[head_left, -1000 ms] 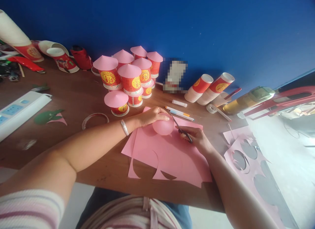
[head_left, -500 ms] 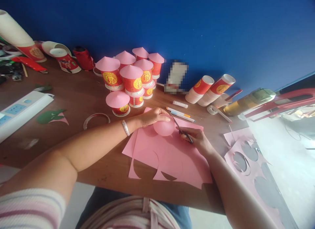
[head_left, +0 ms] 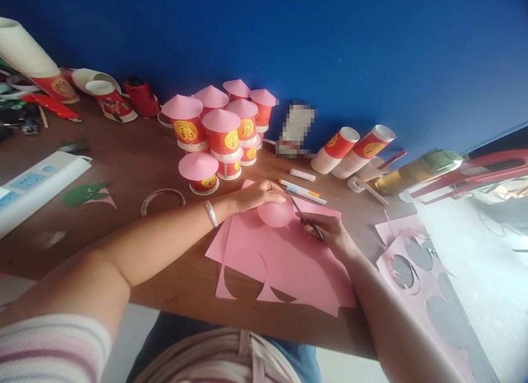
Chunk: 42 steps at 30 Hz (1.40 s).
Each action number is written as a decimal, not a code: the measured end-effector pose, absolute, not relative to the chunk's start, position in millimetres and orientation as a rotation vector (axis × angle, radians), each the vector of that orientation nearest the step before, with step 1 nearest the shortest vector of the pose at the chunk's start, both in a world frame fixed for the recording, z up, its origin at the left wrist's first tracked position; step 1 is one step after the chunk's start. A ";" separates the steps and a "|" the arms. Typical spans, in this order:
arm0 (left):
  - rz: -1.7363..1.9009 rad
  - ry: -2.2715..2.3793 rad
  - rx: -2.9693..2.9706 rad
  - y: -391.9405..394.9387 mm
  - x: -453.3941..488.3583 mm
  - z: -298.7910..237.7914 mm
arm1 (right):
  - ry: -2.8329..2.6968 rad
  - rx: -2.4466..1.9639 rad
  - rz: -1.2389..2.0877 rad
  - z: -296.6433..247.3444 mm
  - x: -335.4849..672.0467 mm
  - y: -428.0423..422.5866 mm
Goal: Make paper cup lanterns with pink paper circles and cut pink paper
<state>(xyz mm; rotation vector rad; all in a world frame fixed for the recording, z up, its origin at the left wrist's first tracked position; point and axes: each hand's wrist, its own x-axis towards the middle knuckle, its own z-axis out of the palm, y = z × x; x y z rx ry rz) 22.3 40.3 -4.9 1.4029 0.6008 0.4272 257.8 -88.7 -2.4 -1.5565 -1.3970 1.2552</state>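
Observation:
Between the thumb and fingers of my left hand (head_left: 259, 196) is a round pink paper disc (head_left: 275, 214), held just above the pink sheets. My right hand (head_left: 330, 233) is closed around the handles of a pair of scissors (head_left: 315, 229). The scissor blades point up and left, along the right edge of the disc and close to my left fingertips. Below both hands lie pink paper sheets (head_left: 284, 267), with curved cut-outs along their front edge. My left fingers hide the top of the disc.
Red paper cups with pink cone tops (head_left: 198, 171) stand stacked at the back. Markers (head_left: 303, 192), two cup stacks (head_left: 336, 149), a tape roll (head_left: 356, 184) and a gold bottle (head_left: 416, 171) lie further right. Paper scraps (head_left: 391, 251) hang over the right edge; a power strip (head_left: 41, 185) lies left.
Almost nothing differs. The whole view has shifted very slightly; both hands, the disc and the scissors keep the same positions relative to each other.

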 end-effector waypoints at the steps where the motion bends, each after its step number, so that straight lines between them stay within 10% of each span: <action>1: 0.430 0.599 1.401 40.3 22.3 -5.0 | -1.402 -1.563 1.251 -1.7 257.6 -88.9; 42: 0.731 0.708 1.393 30.6 25.0 -5.4 | -1.293 -1.430 1.086 -15.3 253.5 -87.1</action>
